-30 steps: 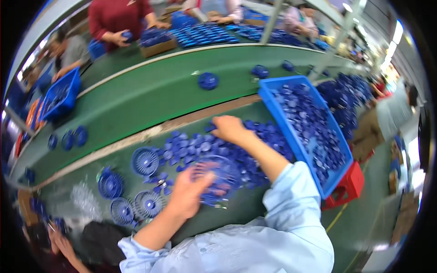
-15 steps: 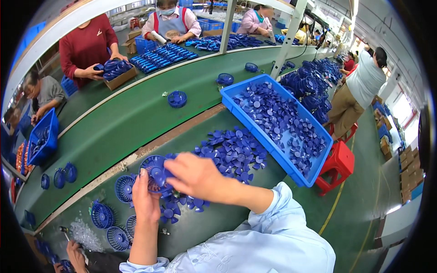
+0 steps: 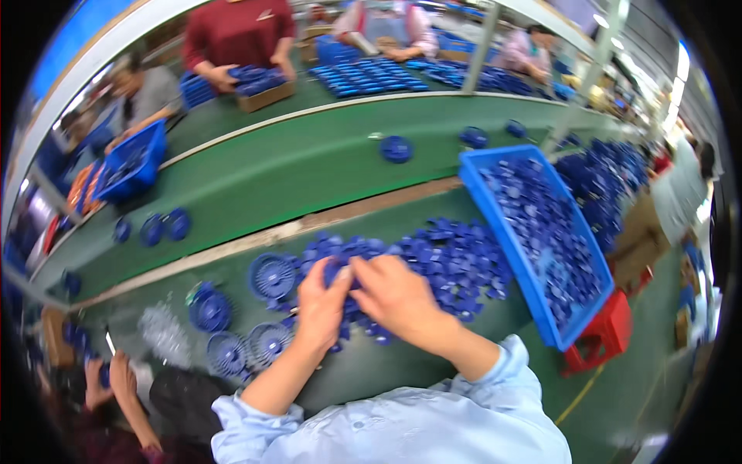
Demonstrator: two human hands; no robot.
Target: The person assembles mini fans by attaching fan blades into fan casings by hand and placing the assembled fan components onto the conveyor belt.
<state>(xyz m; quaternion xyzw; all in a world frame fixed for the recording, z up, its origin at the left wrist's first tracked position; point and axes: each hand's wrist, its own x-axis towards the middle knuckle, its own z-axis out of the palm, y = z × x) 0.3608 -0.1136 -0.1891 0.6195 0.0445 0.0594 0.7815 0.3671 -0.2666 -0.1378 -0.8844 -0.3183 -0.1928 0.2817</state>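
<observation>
My left hand (image 3: pixel 318 309) is closed around a blue fan cage (image 3: pixel 333 271), mostly hidden behind the fingers and blurred. Close against it on the right is my right hand (image 3: pixel 398 298), its fingers bent inward at the cage; whatever they pinch is hidden. Under and beyond both hands spreads a pile of small blue fan blades (image 3: pixel 456 263). Left of my left hand lie several round ribbed fan cages, among them one by the ledge (image 3: pixel 272 276) and one nearer me (image 3: pixel 269 342).
A blue tray (image 3: pixel 553 336) of blades stands at right, above a red stool (image 3: pixel 603 336). Clear small parts (image 3: pixel 164 334) lie at left beside a co-worker's hand (image 3: pixel 122 377). Beyond the ledge (image 3: pixel 255 241), a green conveyor (image 3: pixel 309 185) carries fan parts; people work across it.
The whole view has turned, so the scene sits farther right. The cage in my left hand, earlier showing its open face with a blade in it, is now largely covered by my hands.
</observation>
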